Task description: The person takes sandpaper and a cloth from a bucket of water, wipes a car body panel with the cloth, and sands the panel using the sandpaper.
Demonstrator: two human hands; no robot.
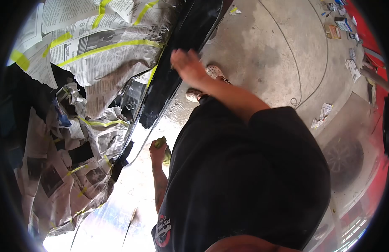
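My right hand (pixel 188 65) is over a long, glossy black vehicle body panel (pixel 173 71), at its right edge. Motion blurs its fingers, so I cannot make out their grip or whether they touch the panel. Lower down, my left hand (pixel 157 152) is closed around a crumpled yellow-green cloth (pixel 161 143), part of which hangs below the fist. Newspaper sheets (pixel 112 54) cover the area left of the panel. Strips of yellow tape (pixel 114 47) hold them, one running along the panel's edge.
Patterned shoes (pixel 213 72) stand on the concrete floor (pixel 253 46). A thin hose or cable (pixel 282 33) loops across it. Paper scraps (pixel 323 113) and small boxes (pixel 333 31) lie to the right, near a red surface (pixel 366 29). Bright light washes out the lower left floor.
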